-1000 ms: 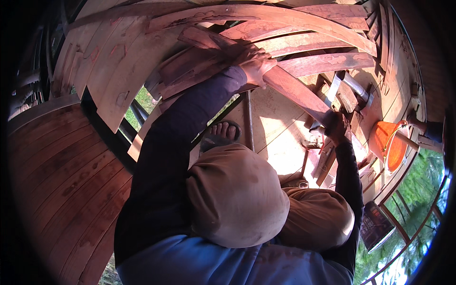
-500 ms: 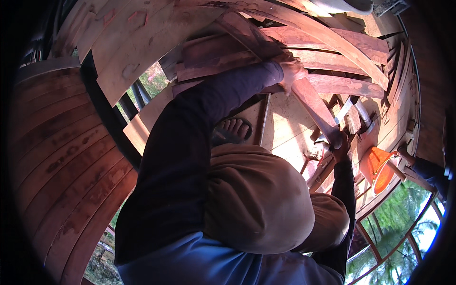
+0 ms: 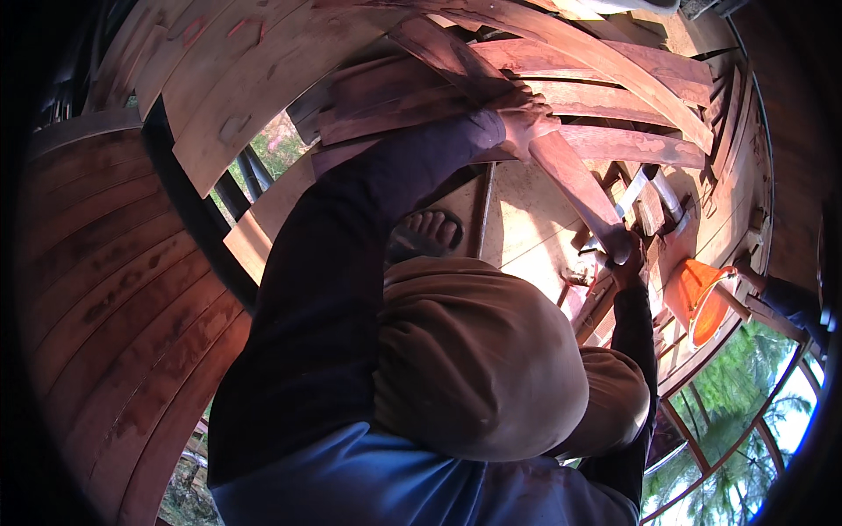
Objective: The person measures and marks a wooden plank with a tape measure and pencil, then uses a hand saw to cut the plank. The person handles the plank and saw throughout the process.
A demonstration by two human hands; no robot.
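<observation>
A long reddish wooden plank slants across the view from the upper middle down to the right. My left hand is wrapped round it partway along, the fingers over its far edge. At the plank's lower right end, my right hand is closed on it, partly in shadow. Under and beyond the plank, several other reddish planks lie stacked crosswise. My sandaled foot shows below my left forearm.
Wide pale boards lie at the upper left, with a gap beside them showing greenery. Dark red slats run down the left. At right, another person's hand is near an orange container. A bent metal piece lies near offcuts.
My left hand and the plank have shifted slightly left, while my right hand stays closed at the lower end. The whole view has moved a little.
</observation>
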